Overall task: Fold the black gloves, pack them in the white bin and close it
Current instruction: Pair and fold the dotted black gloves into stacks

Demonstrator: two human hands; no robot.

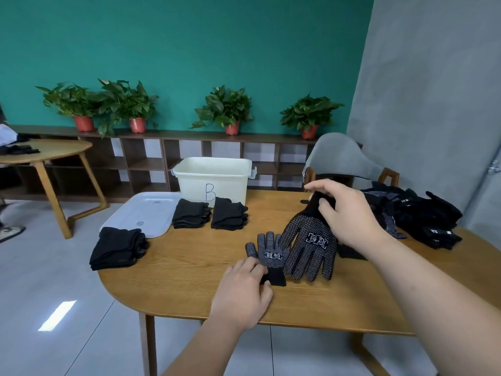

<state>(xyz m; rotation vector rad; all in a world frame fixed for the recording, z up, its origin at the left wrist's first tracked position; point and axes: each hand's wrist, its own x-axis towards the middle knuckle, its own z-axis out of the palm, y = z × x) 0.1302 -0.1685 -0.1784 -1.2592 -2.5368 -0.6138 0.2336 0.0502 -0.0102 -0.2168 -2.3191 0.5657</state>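
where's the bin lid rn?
Head view: white lid lies flat on the table, far left, just left of the white bin.

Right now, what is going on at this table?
A person's left hand pinches the cuff of one black dotted knit glove lying flat; the right hand holds a second glove by its cuff. Three folded stacks wait by the open white plastic bin, its lid beside it; an unfolded pile lies on the right.

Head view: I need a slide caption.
Left hand holds the flat glove, right hand the lifted glove; white bin open.
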